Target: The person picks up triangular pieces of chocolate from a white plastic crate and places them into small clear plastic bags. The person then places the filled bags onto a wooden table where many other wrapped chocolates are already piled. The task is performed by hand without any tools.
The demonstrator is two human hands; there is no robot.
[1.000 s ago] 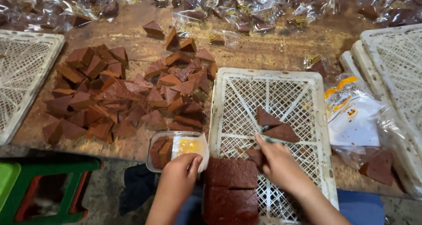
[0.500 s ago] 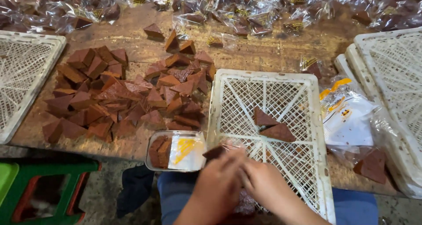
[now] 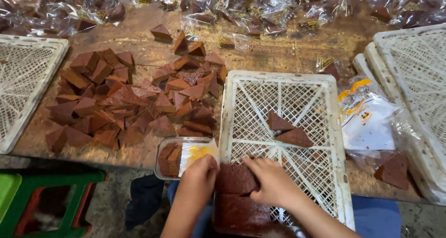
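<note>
My left hand [image 3: 197, 180] and my right hand [image 3: 272, 182] both grip a large square slab of brown cake [image 3: 234, 180] at the near end of a white plastic lattice crate [image 3: 283, 80]. A second brown slab [image 3: 241, 212] lies just below it in the crate. Two cut triangular cake pieces [image 3: 288, 131] rest in the middle of the crate. Left of my left hand a small clear tray [image 3: 179, 156] holds brown pieces and a yellow-marked wrapper.
A heap of cut brown cake pieces [image 3: 125, 98] covers the wooden table's left half. Wrapped pieces in clear bags [image 3: 260, 10] line the far edge. More white crates stand at left [image 3: 23, 80] and right [image 3: 413, 75]. Empty bags [image 3: 371, 122] lie right; a green stool [image 3: 46, 196] stands below left.
Both hands have shifted from in front of the crate onto the near cake slab. The slab now shows between them, with the left hand at its left edge and the right hand on its right.
</note>
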